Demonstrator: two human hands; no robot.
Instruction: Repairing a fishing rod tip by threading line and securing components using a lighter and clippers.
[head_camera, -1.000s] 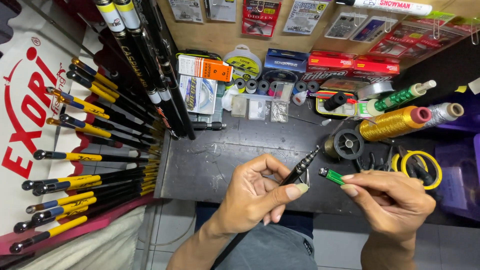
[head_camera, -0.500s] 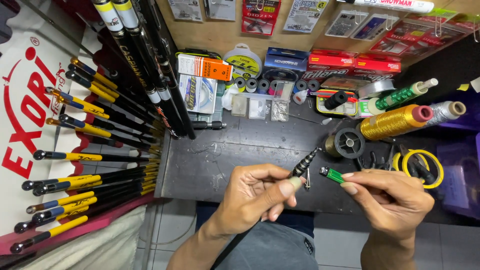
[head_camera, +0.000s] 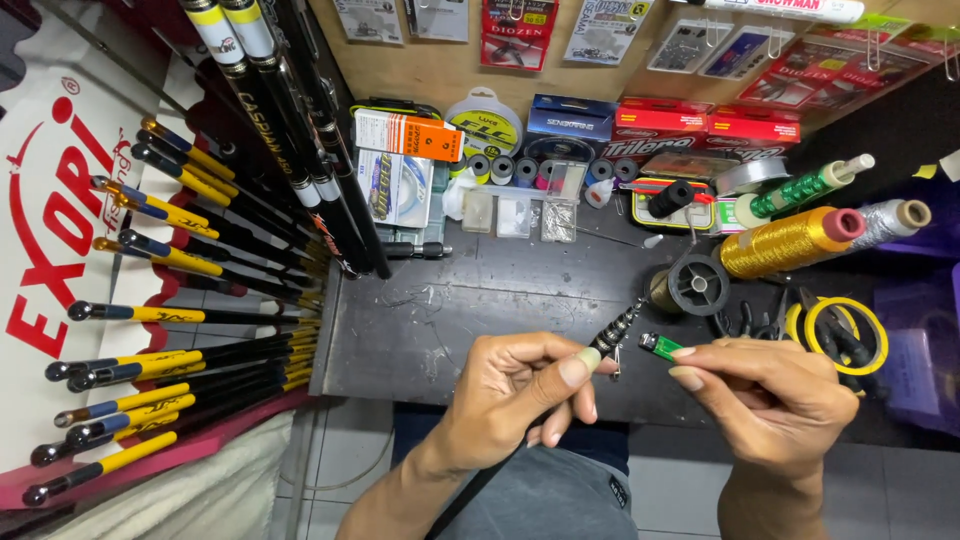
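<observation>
Near the front edge of the dark workbench (head_camera: 470, 310), the left hand (head_camera: 510, 395) pinches the tip section of a black fishing rod (head_camera: 615, 335) between thumb and curled fingers; the rod's thin shaft runs down and to the left under the wrist, and its ringed tip points up and to the right. Just beside that tip, not quite touching it, the right hand (head_camera: 775, 395) holds a small green lighter (head_camera: 660, 347) — fingers closed around its body, only the metal head and a bit of green showing past the fingertips.

Farther back on the bench, right of the rod tip, lies a black line spool (head_camera: 697, 284), and beyond it a gold thread spool (head_camera: 785, 240) and a green thread spool (head_camera: 805, 188) lie on their sides. A yellow-rimmed ring (head_camera: 840, 335) with dark pliers sits at the right, near the right hand.

Along the far side stand boxes of fishing line (head_camera: 405, 135) and small clear containers. At the left, a rack of black-and-yellow fishing rods (head_camera: 180, 330) fans out — well apart from both hands.
</observation>
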